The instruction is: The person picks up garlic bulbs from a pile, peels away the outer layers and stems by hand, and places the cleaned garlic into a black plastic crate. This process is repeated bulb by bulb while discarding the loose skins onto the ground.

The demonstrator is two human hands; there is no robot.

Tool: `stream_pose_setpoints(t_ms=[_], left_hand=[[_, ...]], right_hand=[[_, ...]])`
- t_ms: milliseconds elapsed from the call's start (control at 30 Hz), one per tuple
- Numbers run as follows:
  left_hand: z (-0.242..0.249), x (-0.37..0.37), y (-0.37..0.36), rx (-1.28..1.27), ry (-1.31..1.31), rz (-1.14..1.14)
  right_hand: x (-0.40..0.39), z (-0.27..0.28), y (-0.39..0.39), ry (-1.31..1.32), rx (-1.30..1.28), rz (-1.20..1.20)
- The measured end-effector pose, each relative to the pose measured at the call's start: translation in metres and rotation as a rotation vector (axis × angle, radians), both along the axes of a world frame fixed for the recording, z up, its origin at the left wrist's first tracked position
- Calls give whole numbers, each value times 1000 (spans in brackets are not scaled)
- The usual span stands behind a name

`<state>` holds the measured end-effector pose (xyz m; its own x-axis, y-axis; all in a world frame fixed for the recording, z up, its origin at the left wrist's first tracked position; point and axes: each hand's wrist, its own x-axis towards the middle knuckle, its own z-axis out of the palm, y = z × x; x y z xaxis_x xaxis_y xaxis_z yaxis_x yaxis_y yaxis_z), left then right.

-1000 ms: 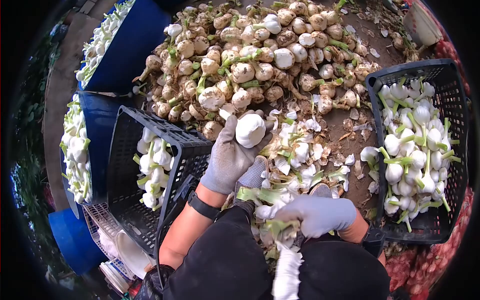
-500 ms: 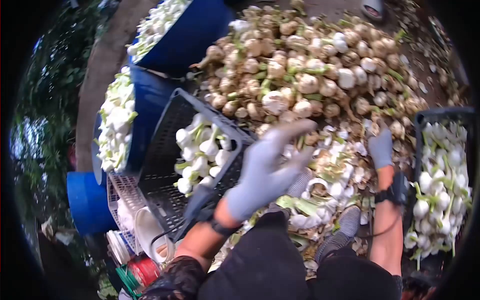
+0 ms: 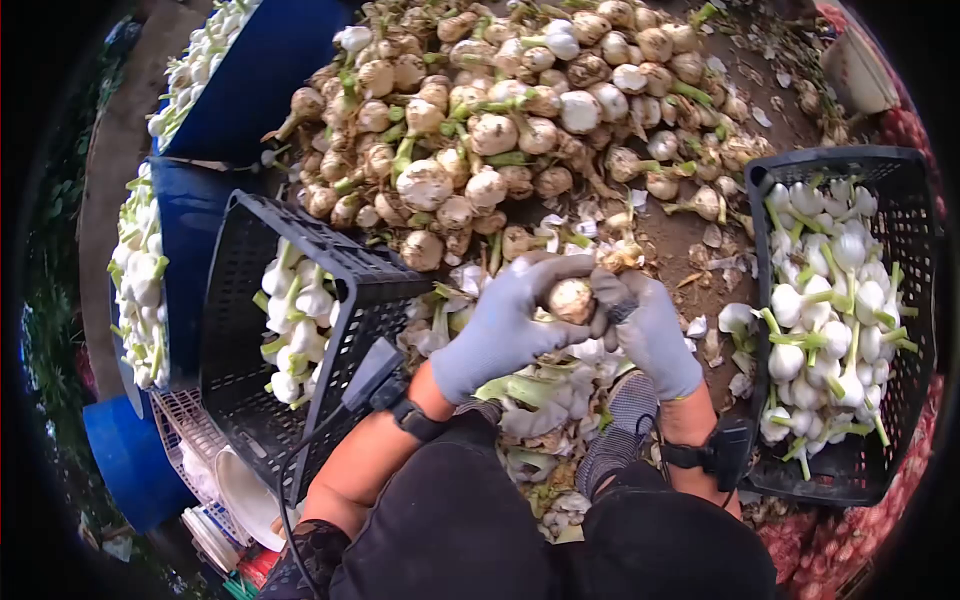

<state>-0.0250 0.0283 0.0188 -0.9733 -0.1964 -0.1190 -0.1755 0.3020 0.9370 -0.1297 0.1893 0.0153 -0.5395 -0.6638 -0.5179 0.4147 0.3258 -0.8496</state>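
Observation:
My left hand point(image 3: 520, 318), in a pale grey glove, is closed around a brownish garlic bulb point(image 3: 572, 300) whose root end faces up. Against the bulb's right side are the fingers of my right hand point(image 3: 645, 325), gloved too and curled in. Their tips look dark, and whether they hold a small tool I cannot make out. Beneath both hands lie peeled-off garlic skins and leaves point(image 3: 545, 400). Just beyond them spreads a large heap of unpeeled garlic bulbs point(image 3: 480, 135).
On the right stands a black crate point(image 3: 905, 410) with clean white garlic point(image 3: 830, 310). A tilted black crate point(image 3: 235, 330) on the left also has white garlic. Blue drums point(image 3: 205, 240) filled with garlic stand farther left, near a blue bucket point(image 3: 130, 460). Red net sacks point(image 3: 850, 540) lie at lower right.
My hands, apart before, have come together around a garlic bulb. The view has swung right, bringing the whole right crate into sight.

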Motion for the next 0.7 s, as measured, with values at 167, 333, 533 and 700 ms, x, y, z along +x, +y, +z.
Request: stream_pose_setpoints(t_ms=[167, 333, 533, 700], left_hand=[[-8, 3, -2, 298, -14, 28], [-4, 3, -1, 593, -84, 77], [-24, 8, 1, 1309, -165, 35], [3, 6, 1, 952, -229, 134]], right_hand=[[8, 3, 4, -84, -51, 8], [11, 1, 6, -58, -6, -83], [11, -25, 6, 985, 113, 2], [16, -3, -1, -48, -227, -119]])
